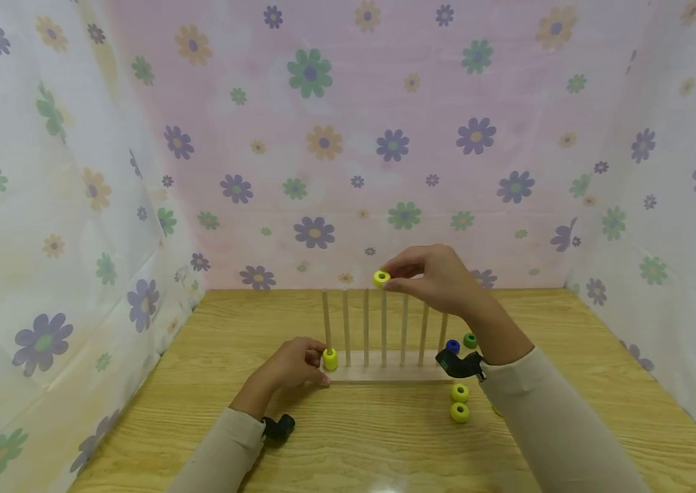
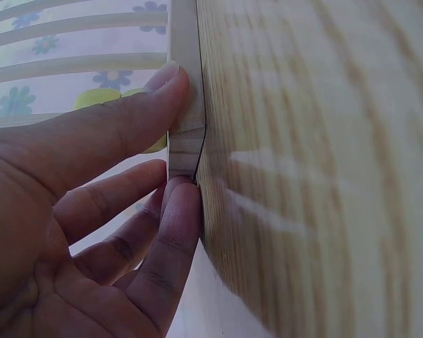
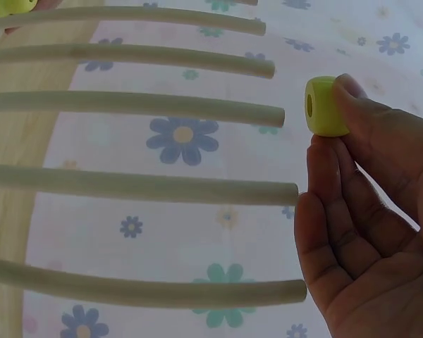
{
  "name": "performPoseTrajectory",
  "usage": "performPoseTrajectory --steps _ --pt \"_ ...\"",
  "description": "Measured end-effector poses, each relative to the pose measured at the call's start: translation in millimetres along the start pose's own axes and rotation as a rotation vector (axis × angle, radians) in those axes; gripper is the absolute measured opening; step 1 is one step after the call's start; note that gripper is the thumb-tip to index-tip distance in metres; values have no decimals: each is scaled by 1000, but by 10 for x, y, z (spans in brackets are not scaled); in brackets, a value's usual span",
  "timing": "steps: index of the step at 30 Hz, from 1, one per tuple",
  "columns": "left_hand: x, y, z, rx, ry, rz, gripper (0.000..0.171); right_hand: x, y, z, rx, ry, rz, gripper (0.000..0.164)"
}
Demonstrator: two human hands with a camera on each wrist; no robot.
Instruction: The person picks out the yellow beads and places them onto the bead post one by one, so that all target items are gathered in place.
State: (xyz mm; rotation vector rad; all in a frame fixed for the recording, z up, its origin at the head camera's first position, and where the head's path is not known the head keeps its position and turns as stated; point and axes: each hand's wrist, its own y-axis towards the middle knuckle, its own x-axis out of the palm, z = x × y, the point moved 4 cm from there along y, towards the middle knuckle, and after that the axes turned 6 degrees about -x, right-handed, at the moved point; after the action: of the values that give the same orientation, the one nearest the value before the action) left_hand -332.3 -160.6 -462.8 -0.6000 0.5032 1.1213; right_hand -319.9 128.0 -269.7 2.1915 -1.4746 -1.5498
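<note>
A wooden peg rack [image 1: 384, 375] with several upright pegs stands on the table. At its left end my left hand [image 1: 291, 363] grips the base, the thumb [image 2: 170, 88] against one face and the fingertips at the end and bottom edge. Yellow beads [image 1: 330, 360] sit low on the leftmost peg beside that hand. My right hand [image 1: 436, 277] is raised above the rack and pinches a yellow bead [image 3: 326, 107] between thumb and fingertips. In the right wrist view, the bead's hole faces the pegs and a gap separates it from the peg tips [image 3: 278, 116].
To the right of the rack lie a blue bead [image 1: 453, 346] and a green bead [image 1: 469, 340]. Two yellow beads [image 1: 460, 402] lie in front of its right end, and another is mostly hidden by the right sleeve [image 1: 545, 411]. Flowered cloth [image 1: 348, 137] encloses the table [image 1: 372, 438] behind and at both sides.
</note>
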Motion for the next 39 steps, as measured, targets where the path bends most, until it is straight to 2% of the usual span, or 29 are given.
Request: performPoseTrajectory --steps 6,17,33,39 --pt "-3 -11 5 6 0 -2 73 76 53 -2 -7 11 0 20" --pt "-20 -35 40 17 -2 -4 72 225 163 -82 32 47 -5 19" --pt "-17 -23 25 5 -23 -12 73 420 295 -164 -7 68 -23 18" --pt "-15 -25 37 9 -12 -14 72 475 311 -182 16 93 -28 19"
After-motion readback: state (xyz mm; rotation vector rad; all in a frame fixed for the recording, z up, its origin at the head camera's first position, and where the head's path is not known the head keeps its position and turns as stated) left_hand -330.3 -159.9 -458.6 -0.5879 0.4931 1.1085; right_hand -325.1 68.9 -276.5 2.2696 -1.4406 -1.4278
